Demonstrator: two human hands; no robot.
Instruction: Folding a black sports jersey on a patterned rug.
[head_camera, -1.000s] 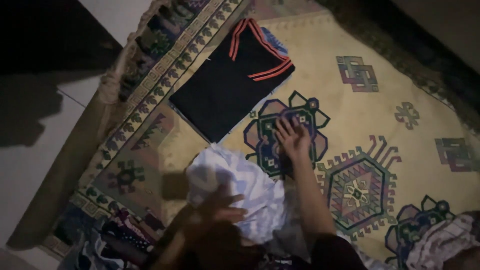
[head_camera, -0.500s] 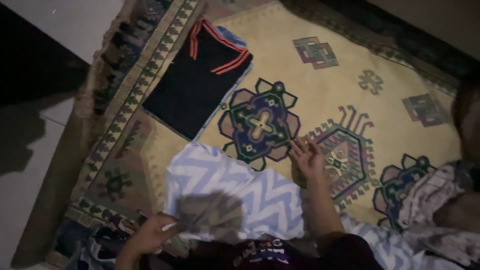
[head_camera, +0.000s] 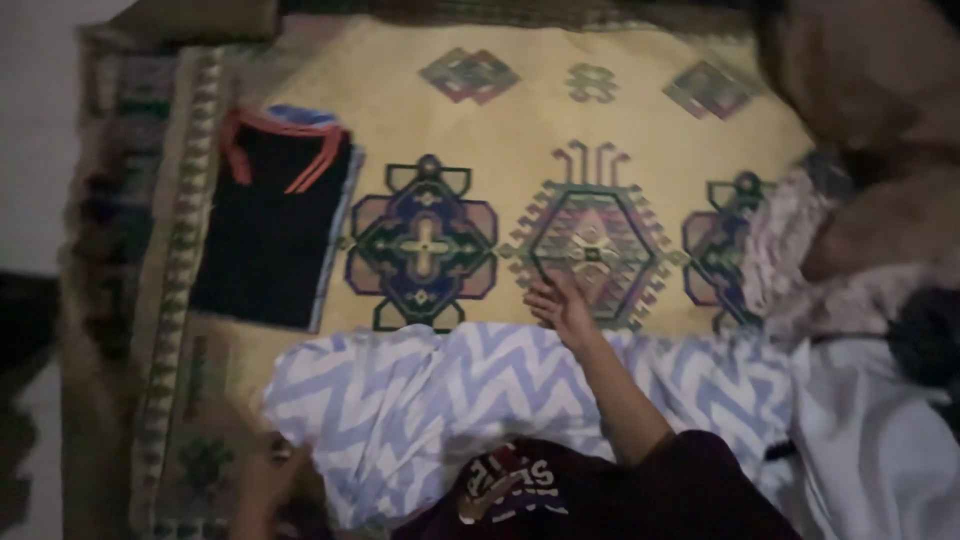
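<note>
A white cloth with pale blue zigzags (head_camera: 420, 400) lies spread across the rug in front of me. My right hand (head_camera: 560, 305) rests at the cloth's far edge, fingers apart and flat against the rug. My left hand (head_camera: 262, 482) is at the cloth's near left corner, dim and blurred, so its grip is unclear. A folded black garment with orange stripes (head_camera: 265, 225) lies on the rug to the far left, apart from both hands.
The yellow patterned rug (head_camera: 520, 110) has a dark border on the left. A heap of pale crumpled clothes (head_camera: 800, 250) sits at the right, with a white cloth (head_camera: 880, 440) below it. Pale floor (head_camera: 35, 130) shows beyond the rug's left edge.
The zigzag cloth went from a bunched heap to spread wide across the rug. My right hand slid to its far edge, my left to its near left corner. The view swung right.
</note>
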